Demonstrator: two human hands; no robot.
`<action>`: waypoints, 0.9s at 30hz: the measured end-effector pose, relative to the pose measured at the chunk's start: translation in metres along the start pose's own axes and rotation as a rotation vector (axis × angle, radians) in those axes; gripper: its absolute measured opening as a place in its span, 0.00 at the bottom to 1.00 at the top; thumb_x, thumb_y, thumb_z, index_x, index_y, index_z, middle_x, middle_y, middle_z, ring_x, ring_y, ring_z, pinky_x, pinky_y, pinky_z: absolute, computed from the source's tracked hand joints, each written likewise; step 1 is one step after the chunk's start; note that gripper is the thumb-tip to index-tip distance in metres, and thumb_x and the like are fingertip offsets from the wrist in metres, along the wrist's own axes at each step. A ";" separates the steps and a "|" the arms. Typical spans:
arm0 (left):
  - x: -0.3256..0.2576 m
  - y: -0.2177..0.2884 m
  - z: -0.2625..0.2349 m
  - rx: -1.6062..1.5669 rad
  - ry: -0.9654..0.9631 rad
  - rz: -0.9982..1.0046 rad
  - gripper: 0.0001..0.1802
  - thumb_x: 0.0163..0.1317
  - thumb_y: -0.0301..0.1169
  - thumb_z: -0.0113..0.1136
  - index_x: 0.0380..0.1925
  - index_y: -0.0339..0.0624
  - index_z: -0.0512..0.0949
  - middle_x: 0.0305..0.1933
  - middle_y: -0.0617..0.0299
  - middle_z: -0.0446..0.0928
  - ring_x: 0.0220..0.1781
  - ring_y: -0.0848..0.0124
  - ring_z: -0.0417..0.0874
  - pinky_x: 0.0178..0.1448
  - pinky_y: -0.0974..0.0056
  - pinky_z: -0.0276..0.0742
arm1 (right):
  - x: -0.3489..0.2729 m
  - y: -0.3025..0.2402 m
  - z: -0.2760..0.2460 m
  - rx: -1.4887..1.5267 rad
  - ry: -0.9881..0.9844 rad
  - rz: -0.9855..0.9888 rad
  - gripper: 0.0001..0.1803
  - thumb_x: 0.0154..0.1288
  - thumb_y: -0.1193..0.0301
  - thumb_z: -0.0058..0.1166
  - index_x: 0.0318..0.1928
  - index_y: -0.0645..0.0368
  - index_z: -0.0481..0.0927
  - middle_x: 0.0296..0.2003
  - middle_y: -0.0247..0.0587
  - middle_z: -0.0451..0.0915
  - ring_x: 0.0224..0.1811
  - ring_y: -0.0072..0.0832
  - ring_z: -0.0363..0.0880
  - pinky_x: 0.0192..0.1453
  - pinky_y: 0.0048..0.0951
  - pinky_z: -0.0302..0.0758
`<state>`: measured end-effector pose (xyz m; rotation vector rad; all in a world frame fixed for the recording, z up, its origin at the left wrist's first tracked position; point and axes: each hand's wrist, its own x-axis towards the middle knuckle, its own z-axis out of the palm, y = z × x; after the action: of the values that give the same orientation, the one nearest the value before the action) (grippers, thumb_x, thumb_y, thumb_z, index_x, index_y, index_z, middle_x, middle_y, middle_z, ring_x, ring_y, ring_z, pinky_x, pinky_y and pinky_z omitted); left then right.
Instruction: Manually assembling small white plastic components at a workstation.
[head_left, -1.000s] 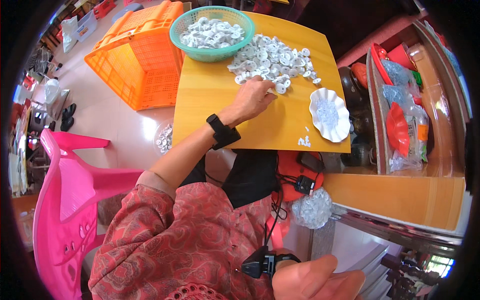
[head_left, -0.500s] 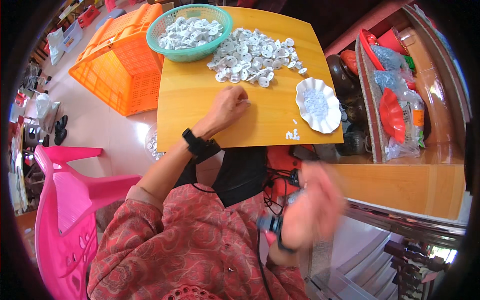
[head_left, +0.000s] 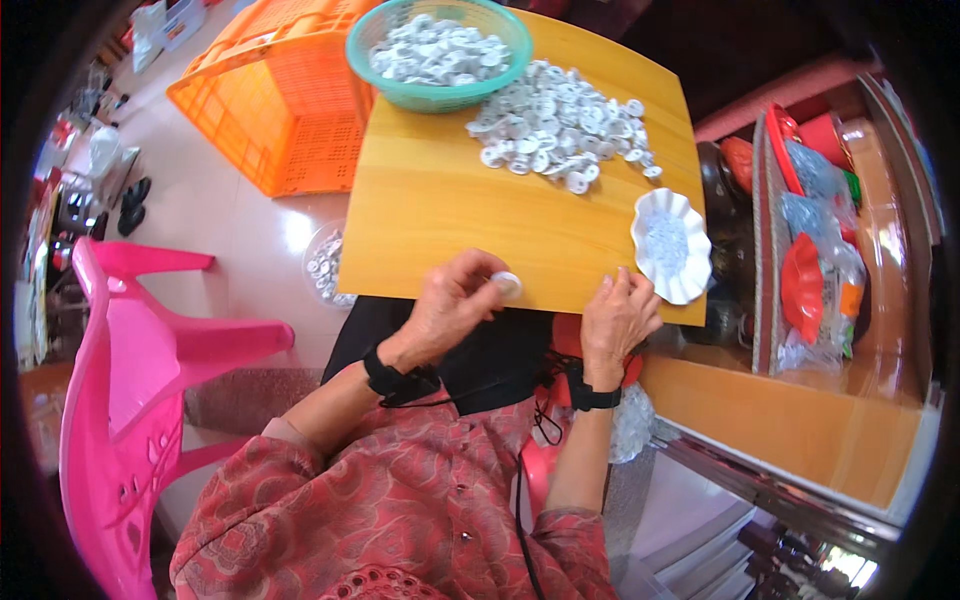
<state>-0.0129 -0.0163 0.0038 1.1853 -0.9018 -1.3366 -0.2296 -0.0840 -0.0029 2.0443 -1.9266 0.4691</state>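
Note:
My left hand [head_left: 448,308] pinches a white round plastic disc [head_left: 509,286] between thumb and fingers, over the near edge of the yellow table [head_left: 420,215]. To its right, my right hand [head_left: 615,325] is at the same edge with its fingertips pressed together on or just above the tabletop; whatever they may hold is hidden. Beyond that hand is a white dish with a wavy rim [head_left: 697,232], holding many tiny whitish pieces [head_left: 664,243]. A heap of similar white discs [head_left: 560,125] lies at the far side of the table.
A green basket [head_left: 440,98] full of white discs stands at the far left of the table. Left of it is an orange crate [head_left: 320,150]. A clear tub [head_left: 322,265] of discs and a pink chair [head_left: 140,360] are on the floor. Shelving with bags [head_left: 825,215] borders the right.
My right hand has come up from beside my body to the table's near edge. My left hand, with the disc, has moved nearer to me. The whole view has shifted.

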 end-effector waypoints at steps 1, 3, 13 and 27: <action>-0.003 -0.005 0.001 -0.006 -0.039 0.010 0.08 0.68 0.27 0.60 0.46 0.39 0.78 0.36 0.65 0.81 0.32 0.80 0.80 0.34 0.73 0.78 | 0.001 -0.001 0.004 -0.017 -0.018 0.003 0.13 0.62 0.66 0.60 0.47 0.55 0.79 0.47 0.39 0.73 0.52 0.41 0.70 0.50 0.49 0.64; -0.005 -0.007 0.005 -0.043 -0.081 -0.032 0.12 0.69 0.27 0.59 0.51 0.38 0.78 0.39 0.63 0.82 0.34 0.79 0.82 0.36 0.73 0.81 | 0.004 -0.002 0.003 -0.029 -0.030 -0.030 0.13 0.62 0.66 0.59 0.46 0.55 0.80 0.46 0.39 0.73 0.52 0.41 0.70 0.50 0.48 0.64; -0.011 -0.021 0.015 -0.255 -0.174 -0.027 0.13 0.69 0.27 0.59 0.51 0.35 0.78 0.39 0.61 0.82 0.34 0.78 0.83 0.39 0.71 0.83 | -0.018 -0.054 -0.032 0.186 -0.194 -0.346 0.26 0.55 0.65 0.60 0.54 0.64 0.77 0.51 0.45 0.73 0.55 0.44 0.70 0.57 0.48 0.62; -0.010 -0.005 -0.012 -0.686 -0.194 -0.187 0.18 0.74 0.29 0.52 0.59 0.32 0.74 0.50 0.50 0.81 0.45 0.66 0.87 0.51 0.64 0.86 | -0.049 -0.045 -0.018 0.388 -0.028 -0.365 0.17 0.55 0.81 0.60 0.48 0.64 0.81 0.45 0.43 0.79 0.48 0.41 0.76 0.52 0.42 0.73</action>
<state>-0.0037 -0.0045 -0.0023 0.6197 -0.3995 -1.7462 -0.1878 -0.0290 -0.0068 2.5854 -1.5096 0.7701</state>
